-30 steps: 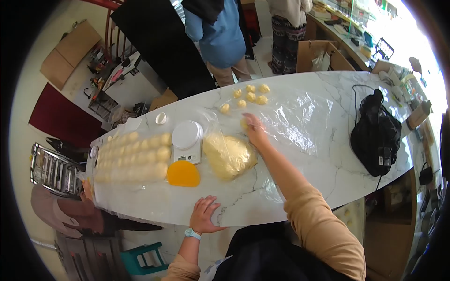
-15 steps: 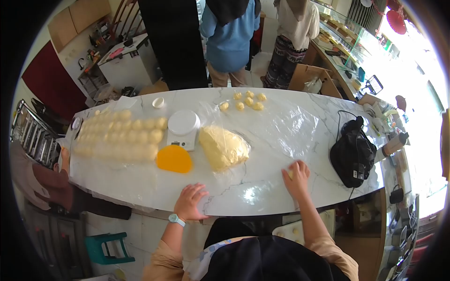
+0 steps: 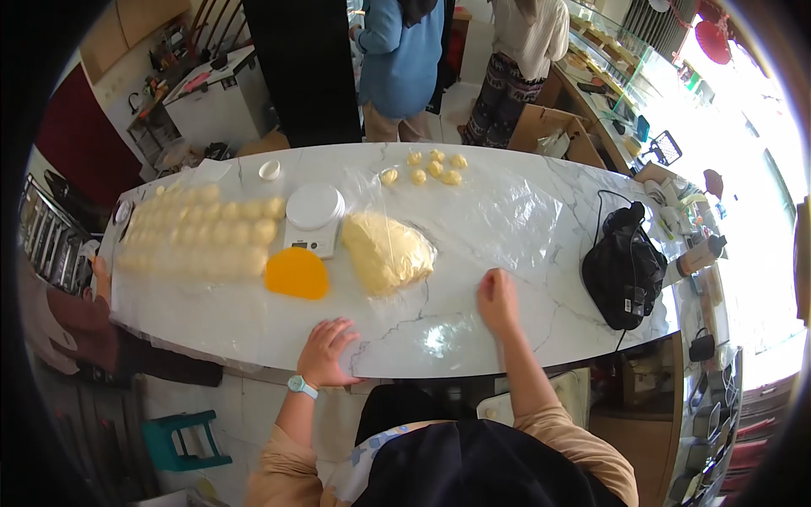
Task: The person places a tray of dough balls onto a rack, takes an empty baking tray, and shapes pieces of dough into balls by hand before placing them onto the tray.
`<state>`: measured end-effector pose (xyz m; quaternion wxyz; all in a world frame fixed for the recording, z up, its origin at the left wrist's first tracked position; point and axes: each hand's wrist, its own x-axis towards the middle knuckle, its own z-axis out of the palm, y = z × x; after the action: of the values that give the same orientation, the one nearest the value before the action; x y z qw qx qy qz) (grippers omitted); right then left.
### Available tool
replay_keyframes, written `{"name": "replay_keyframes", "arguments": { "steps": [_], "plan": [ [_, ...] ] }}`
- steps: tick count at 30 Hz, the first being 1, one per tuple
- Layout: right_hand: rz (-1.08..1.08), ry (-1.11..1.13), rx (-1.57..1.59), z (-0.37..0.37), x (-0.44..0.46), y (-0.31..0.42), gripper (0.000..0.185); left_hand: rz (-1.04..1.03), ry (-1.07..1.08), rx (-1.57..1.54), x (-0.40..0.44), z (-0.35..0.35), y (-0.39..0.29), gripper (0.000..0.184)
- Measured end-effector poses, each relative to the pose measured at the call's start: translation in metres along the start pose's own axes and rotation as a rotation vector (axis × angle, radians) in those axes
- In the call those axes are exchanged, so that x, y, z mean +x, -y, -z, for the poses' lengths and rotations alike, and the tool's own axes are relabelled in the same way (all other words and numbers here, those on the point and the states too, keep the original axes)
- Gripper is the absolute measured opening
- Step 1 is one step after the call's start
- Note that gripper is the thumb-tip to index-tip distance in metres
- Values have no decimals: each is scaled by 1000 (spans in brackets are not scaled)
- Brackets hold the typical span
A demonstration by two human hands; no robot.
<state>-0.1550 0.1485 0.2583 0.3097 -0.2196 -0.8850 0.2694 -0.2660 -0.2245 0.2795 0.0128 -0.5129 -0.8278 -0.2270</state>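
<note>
My left hand (image 3: 328, 351) rests near the front edge of the marble-patterned table (image 3: 397, 342), fingers spread and nothing in it. Farther right, my right hand (image 3: 498, 300) is curled closed on the tabletop. A pale yellow piece of dough showed beneath its fingers a moment ago; the hand now hides it. Between and beyond my hands lies a large mass of yellow dough (image 3: 384, 253) in clear plastic. To its left are a white kitchen scale (image 3: 312, 209) and an orange dough scraper (image 3: 296, 273). Several small dough balls (image 3: 435, 169) sit at the back.
Rows of larger dough balls (image 3: 220, 232) lie under plastic sheeting at the left. A small white cup (image 3: 269, 171) stands behind them. At the right is a black bag (image 3: 625, 270) with a cord. A person (image 3: 89, 329) is at the left end; two others stand beyond the table.
My right hand has curled from a loosely cupped shape into a closed one, covering the dough piece. My left hand stays spread at the edge. The whole view has shifted slightly.
</note>
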Motion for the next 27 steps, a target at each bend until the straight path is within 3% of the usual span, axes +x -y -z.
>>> {"name": "replay_keyframes", "arguments": {
  "steps": [1, 4, 6, 7, 9, 10, 15, 16, 18, 20, 22, 27],
  "plan": [
    [-53, 125, 102, 5, -13, 21, 9, 2, 3, -5, 0, 1, -1, 84],
    [-12, 207, 319, 31, -65, 7, 7, 9, -1, -6, 3, 5, 3, 85],
    [-41, 178, 243, 53, -60, -21, 9, 12, -6, -7, 3, 4, 4, 85],
    [49, 142, -24, 59, -44, -26, 8, 7, -5, -3, 2, 4, 5, 85],
    [-24, 36, -145, 36, -14, -22, 8, 4, 7, -5, 1, 3, 4, 84],
    [66, -43, -88, 16, -2, -24, 8, 5, 10, -2, 2, 6, 6, 83],
    [-80, 300, 226, 28, -59, 12, 8, 18, 10, -10, 4, 8, 3, 85],
    [-193, 329, 354, 40, -70, -1, 9, 22, 10, -17, 4, 6, 2, 85],
    [-32, 197, 184, 55, -59, -25, 8, 21, 12, -12, 5, 5, 4, 85],
    [-2, 83, -89, 50, -27, -24, 7, 6, 25, 0, 2, 2, 7, 84],
    [-79, 24, -1, 26, -5, -8, 6, 7, 11, 8, 2, 3, 7, 84],
    [-201, 371, 401, 50, -65, 16, 10, 7, 22, 41, 7, 1, 3, 85]
  ]
}}
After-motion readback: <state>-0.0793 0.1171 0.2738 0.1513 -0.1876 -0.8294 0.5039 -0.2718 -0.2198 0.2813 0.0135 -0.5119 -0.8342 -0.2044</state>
